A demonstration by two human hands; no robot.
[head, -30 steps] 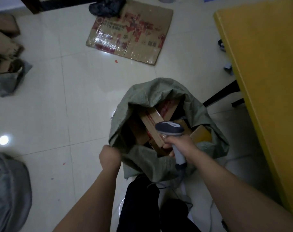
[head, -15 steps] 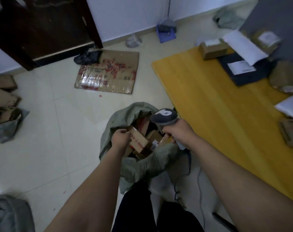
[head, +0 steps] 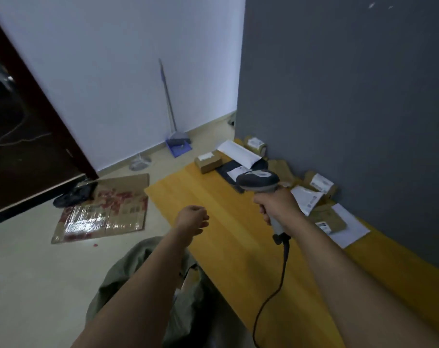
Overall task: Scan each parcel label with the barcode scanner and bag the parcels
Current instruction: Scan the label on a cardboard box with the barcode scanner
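Done with the sack for the moment: gaze lifted off it and swung up toward the yellow table and the grey wall behind. Half a second back, had the left hand down at the sack's mouth among the boxes; now raised clear and hovering over the bare near part of the table, fingers curled in on themselves and holding nothing. Gripping the scanner by its handle in the right hand, as before, fingers wrapped round it, head pointed out toward the far end of the table, cable trailing down below the wrist. Ahead, strung along the wall and not yet bagged: a small brown box, a white mailer, a dark flat parcel just behind the scanner, another labelled box, a brown envelope. Probably means one parcel dropped in and the next pick about to start: reach with the empty left, turn a label up, aim, scan. Plenty left to do. Worth minding the cable near the sack's rim.
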